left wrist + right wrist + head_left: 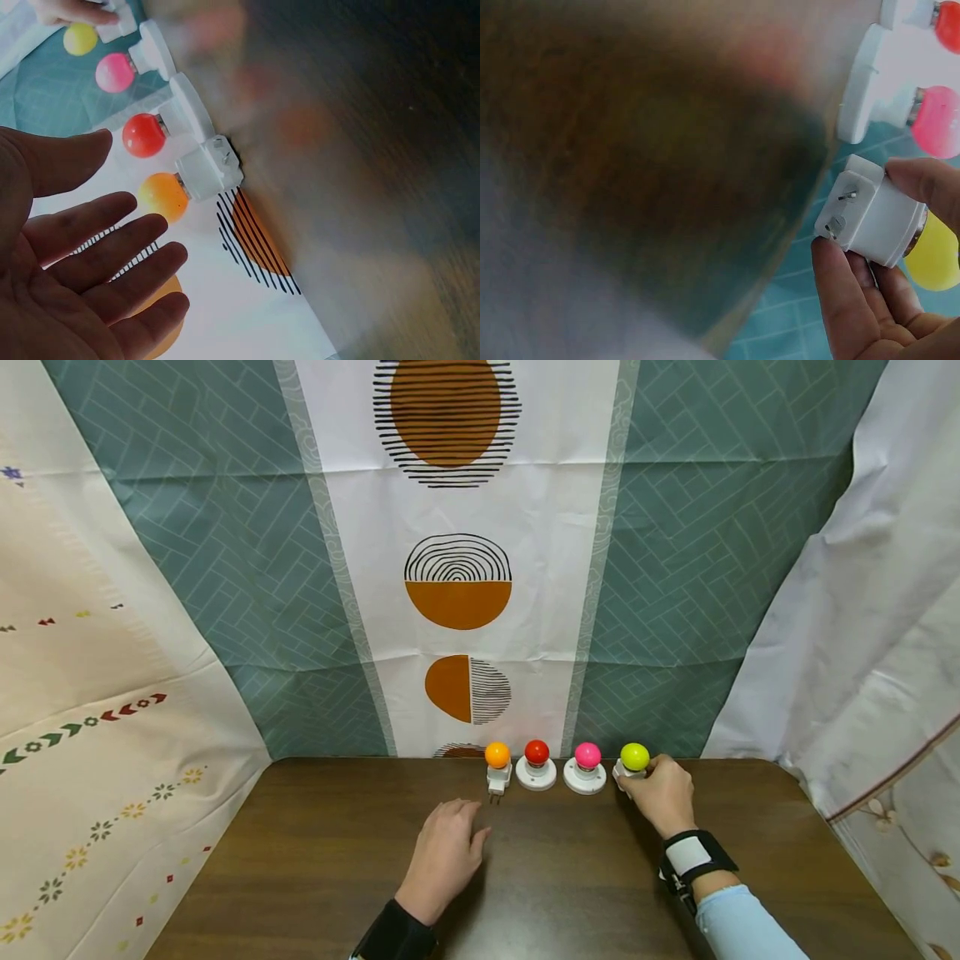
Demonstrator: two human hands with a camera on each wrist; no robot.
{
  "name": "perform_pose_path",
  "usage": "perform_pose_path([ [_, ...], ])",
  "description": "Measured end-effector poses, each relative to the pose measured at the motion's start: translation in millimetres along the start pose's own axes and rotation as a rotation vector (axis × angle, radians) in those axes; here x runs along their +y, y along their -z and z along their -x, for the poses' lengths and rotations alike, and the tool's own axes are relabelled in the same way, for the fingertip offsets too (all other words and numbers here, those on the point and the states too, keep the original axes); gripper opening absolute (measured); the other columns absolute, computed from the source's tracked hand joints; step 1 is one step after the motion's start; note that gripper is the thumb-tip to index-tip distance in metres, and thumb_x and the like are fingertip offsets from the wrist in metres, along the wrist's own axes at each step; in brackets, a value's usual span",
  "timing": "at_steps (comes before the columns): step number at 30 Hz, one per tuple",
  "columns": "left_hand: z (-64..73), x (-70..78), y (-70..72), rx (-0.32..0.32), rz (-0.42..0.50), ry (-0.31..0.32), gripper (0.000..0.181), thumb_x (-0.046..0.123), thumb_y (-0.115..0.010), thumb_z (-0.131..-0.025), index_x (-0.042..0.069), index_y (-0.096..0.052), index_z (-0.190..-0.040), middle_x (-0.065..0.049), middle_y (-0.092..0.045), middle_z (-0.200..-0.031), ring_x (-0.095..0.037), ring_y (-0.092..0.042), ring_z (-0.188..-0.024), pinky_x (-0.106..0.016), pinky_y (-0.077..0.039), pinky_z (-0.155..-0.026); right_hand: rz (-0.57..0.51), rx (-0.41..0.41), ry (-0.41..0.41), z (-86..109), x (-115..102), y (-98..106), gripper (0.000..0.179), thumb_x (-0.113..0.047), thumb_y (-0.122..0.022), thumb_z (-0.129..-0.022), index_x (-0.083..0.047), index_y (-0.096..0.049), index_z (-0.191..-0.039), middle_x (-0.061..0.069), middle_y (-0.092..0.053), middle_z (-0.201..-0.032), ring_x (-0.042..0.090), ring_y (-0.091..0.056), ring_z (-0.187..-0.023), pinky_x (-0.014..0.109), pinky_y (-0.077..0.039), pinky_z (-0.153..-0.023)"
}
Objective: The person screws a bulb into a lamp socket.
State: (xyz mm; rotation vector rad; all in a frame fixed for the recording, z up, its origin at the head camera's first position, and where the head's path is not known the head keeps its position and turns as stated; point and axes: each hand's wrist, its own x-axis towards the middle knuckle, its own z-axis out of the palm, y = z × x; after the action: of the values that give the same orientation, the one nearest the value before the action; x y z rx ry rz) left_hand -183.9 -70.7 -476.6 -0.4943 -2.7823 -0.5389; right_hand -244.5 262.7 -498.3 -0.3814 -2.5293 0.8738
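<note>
At the right end of a row of bulbs, my right hand pinches a white plug-in lamp holder between thumb and fingers. A yellow-green bulb sits in that holder, and its two metal pins show in the right wrist view. My left hand holds nothing; its fingers are loosely extended, palm toward the bulbs in the left wrist view. Nearest to it is an orange bulb in a white plug-in holder. A red bulb and a pink bulb stand between on round white bases.
The brown wooden table has its back edge just behind the bulbs. A green and white patterned cloth hangs behind it. Light cloths also hang at the left and right.
</note>
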Motion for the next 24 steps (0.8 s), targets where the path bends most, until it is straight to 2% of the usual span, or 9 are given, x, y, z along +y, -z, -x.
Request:
perform_pose_path([
  [9,1.4,-1.3,-3.4,0.027,-0.026,-0.037,0.034,0.029,-0.069,-0.083,0.007,-0.066,-0.108,-0.005,-0.067,-0.106,-0.022,-0.061,-0.103,-0.045,-0.043,-0.098,0.019,0.005,-0.035,-2.9,7.1,-5.7,0.042,-0.034,-0.082,-0.065,0.001,-0.060,-0.073,0.014,-0.064,-0.067,0.029,-0.058,-0.066,0.034,-0.037,-0.051],
  [15,0.8,-1.7,-2.7,0.012,-0.024,-0.021,0.033,0.029,-0.069,-0.083,0.008,-0.066,-0.108,-0.005,-0.067,-0.107,-0.022,-0.061,-0.105,-0.045,-0.042,-0.100,0.012,-0.017,-0.056,-4.1,8.6,-9.8,0.041,-0.032,-0.081,-0.066,0.002,-0.060,-0.075,0.013,-0.063,-0.068,0.027,-0.057,-0.065,0.033,-0.037,-0.051],
  [24,-0.4,-2.1,-1.7,-0.033,0.015,0.026,0.037,0.032,-0.070,-0.082,0.008,-0.066,-0.110,-0.006,-0.066,-0.110,-0.022,-0.061,-0.105,-0.045,-0.044,-0.098,0.023,-0.015,-0.061,-5.1,11.1,-10.8,0.041,-0.033,-0.081,-0.066,0.001,-0.060,-0.071,0.011,-0.060,-0.064,0.028,-0.057,-0.065,0.039,-0.042,-0.053],
])
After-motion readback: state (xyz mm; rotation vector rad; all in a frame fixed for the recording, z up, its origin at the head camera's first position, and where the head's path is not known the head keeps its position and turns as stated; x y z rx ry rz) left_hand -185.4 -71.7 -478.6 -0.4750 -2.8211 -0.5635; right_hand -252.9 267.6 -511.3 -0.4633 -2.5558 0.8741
